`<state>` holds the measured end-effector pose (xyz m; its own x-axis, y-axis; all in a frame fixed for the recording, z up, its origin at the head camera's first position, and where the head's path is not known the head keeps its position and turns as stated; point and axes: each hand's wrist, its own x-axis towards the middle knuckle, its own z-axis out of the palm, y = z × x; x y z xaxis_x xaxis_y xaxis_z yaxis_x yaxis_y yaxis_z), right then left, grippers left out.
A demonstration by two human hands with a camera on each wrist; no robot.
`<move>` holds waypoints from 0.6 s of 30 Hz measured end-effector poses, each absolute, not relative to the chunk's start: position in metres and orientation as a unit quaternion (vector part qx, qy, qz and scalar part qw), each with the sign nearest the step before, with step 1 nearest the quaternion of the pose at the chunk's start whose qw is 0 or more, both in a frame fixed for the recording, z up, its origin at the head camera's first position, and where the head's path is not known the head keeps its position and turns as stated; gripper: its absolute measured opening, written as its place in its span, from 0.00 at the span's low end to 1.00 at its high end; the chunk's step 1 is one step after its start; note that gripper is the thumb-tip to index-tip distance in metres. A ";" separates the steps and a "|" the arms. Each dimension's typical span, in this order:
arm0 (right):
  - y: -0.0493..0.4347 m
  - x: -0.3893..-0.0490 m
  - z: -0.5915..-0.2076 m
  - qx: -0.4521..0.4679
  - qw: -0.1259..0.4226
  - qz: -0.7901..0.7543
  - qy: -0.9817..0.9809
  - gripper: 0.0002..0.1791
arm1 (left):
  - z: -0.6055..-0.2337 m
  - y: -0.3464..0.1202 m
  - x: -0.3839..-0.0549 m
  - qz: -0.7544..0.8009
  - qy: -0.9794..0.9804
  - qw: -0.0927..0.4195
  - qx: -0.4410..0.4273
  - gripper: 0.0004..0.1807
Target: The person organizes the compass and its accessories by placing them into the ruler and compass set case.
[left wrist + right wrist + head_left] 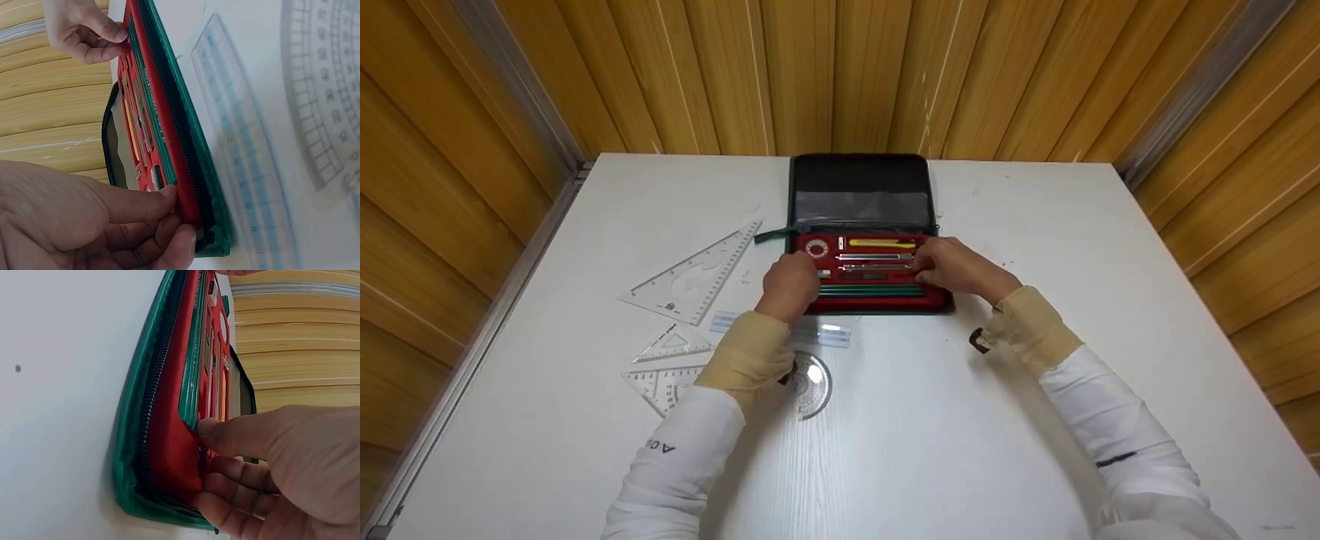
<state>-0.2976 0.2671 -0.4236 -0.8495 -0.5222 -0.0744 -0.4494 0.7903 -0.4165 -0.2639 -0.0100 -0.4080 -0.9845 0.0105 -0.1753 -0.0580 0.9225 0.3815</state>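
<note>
The red tray (885,304) is pinched at opposite ends by the curled fingers of the left hand (791,283) and right hand (956,264). It carries green pencils (870,290) and sits inside the open zippered case (861,176) on the counter (922,450). Set squares (721,266) lie left.
</note>
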 end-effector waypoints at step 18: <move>0.280 -0.310 -0.418 -0.184 0.079 -0.224 0.954 0.08 | -0.404 -0.024 -0.262 0.160 0.980 0.115 0.007 0.17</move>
<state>-0.3101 0.2805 -0.4181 -0.9198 -0.3865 -0.0674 -0.3162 0.8322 -0.4555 -0.2624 -0.0240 -0.4035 -0.9734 0.0509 -0.2234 -0.0227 0.9487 0.3153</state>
